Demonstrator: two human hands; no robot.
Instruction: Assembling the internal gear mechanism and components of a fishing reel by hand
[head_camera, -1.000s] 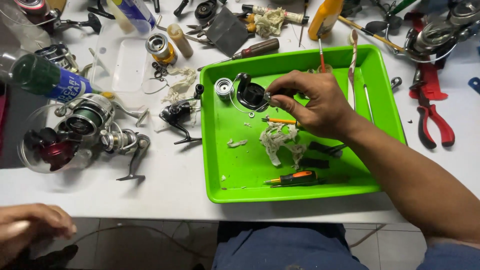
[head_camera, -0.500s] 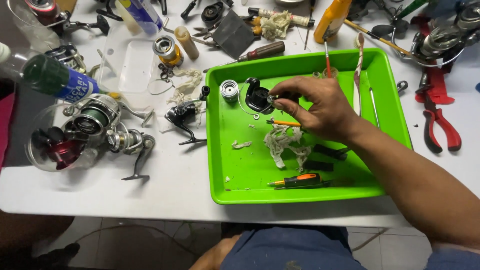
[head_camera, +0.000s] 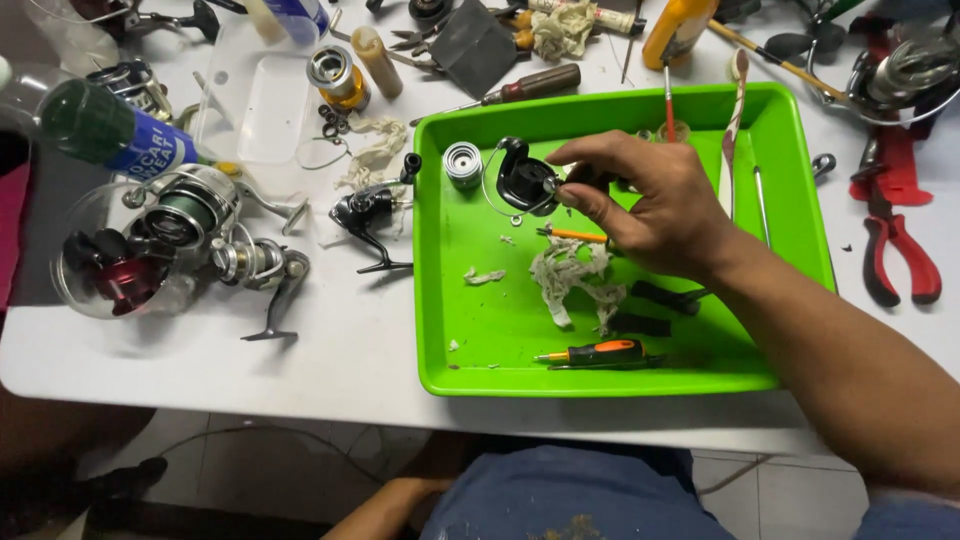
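- Head view: the right hand is seen reaching over a green tray on the white worktop.
- A black reel part with a thin wire bail is pinched between thumb and fingers of that hand; it is held at the far left part of the tray.
- A small silver spool is seen just left of the black part, inside the tray.
- A crumpled rag lies near the hand in the tray's middle, and an orange-handled screwdriver rests along the near wall.
- Left of the tray, a black reel body and several spinning reels are spread on the worktop.
- Red pliers lie right of the tray.
- Only a forearm is seen at the near edge, by the lap; the left hand is not in view, so its grip cannot be told.
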